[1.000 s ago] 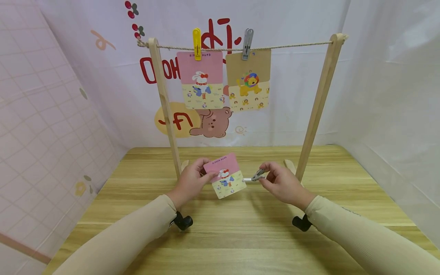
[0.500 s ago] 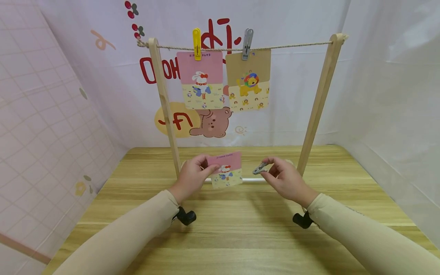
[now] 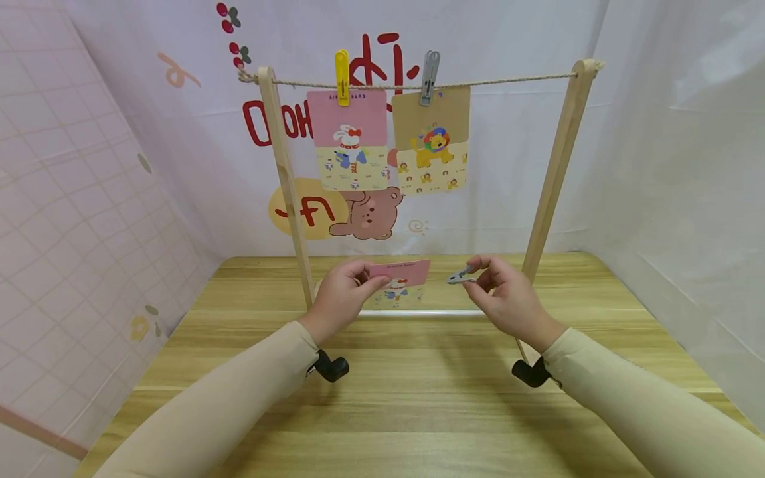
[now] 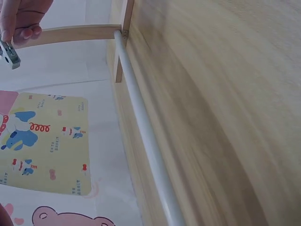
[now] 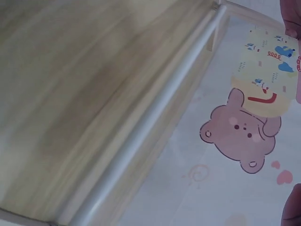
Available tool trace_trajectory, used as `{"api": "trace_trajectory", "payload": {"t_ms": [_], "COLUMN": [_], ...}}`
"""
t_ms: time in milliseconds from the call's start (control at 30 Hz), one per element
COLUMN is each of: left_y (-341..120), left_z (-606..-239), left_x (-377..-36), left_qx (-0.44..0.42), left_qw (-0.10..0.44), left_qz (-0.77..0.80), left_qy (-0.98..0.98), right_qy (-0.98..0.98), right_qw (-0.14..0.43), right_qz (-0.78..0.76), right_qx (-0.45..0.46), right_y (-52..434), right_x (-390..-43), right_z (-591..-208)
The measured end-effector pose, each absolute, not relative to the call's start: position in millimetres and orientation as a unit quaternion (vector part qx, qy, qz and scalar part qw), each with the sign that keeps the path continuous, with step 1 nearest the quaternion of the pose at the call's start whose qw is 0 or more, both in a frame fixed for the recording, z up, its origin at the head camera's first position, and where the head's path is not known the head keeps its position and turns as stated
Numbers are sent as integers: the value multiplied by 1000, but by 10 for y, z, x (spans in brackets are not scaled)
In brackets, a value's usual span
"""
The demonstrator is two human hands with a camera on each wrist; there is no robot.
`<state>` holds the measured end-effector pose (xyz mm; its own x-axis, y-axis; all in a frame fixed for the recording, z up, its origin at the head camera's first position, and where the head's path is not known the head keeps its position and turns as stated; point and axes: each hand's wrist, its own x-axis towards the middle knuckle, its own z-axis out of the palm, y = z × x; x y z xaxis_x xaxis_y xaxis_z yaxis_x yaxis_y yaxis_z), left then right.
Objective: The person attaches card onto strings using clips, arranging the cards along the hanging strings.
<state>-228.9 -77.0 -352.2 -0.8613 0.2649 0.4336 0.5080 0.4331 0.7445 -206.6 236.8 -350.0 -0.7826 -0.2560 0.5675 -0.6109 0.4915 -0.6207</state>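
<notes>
My left hand (image 3: pixel 364 279) pinches the left edge of a pink and yellow rabbit card (image 3: pixel 402 281), holding it above the table in front of the wooden rack. The same card (image 4: pixel 44 141) fills the lower left of the left wrist view, and the card (image 5: pixel 269 70) also shows in the right wrist view. My right hand (image 3: pixel 478 275) pinches a small grey clip (image 3: pixel 459 276) just right of the card, apart from it. That clip (image 4: pixel 9 54) hangs under the right hand's fingertips (image 4: pixel 21 21) in the left wrist view.
A wooden rack (image 3: pixel 552 179) stands on the wooden table (image 3: pixel 418 398) with a rope (image 3: pixel 514 79) across its top. A yellow clip (image 3: pixel 342 76) holds a rabbit card (image 3: pixel 349 139) and a grey clip (image 3: pixel 429 76) holds a lion card (image 3: pixel 431 139). A white rod (image 3: pixel 430 313) joins the rack's feet.
Both hands have risen and moved away from me toward the rack. The card has swung from tilted to level, and the grey clip has stayed beside it on the right.
</notes>
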Motion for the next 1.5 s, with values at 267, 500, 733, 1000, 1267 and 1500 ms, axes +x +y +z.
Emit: {"api": "trace_trajectory", "payload": {"t_ms": [267,500,733,1000,1267,1500], "left_y": [-706,-634,-564,-466,-338,-233], "left_z": [-3440,-3353,-3269,-3165,-3043,-2935], "left_x": [-2317,-2359,-2409,-2453,-2476,-2490], "left_qx": [-237,-248,-251,-258,-267,-274], "left_qw": [136,143,160,177,190,194], "left_qz": [-477,-475,-475,-473,-477,-483], "left_qy": [-836,-832,-828,-824,-815,-809], "right_qy": [-833,-833,-836,-832,-822,-803], "right_qw": [221,237,263,288,311,323], "right_qz": [433,428,416,410,410,435], "right_qx": [263,259,244,238,244,248], "right_y": [2386,2392,2412,2436,2466,2501], "right_x": [-2069,-2053,-2049,-2037,-2005,-2006], "right_z": [-3384,-3271,-3159,-3010,-2874,-2803]}}
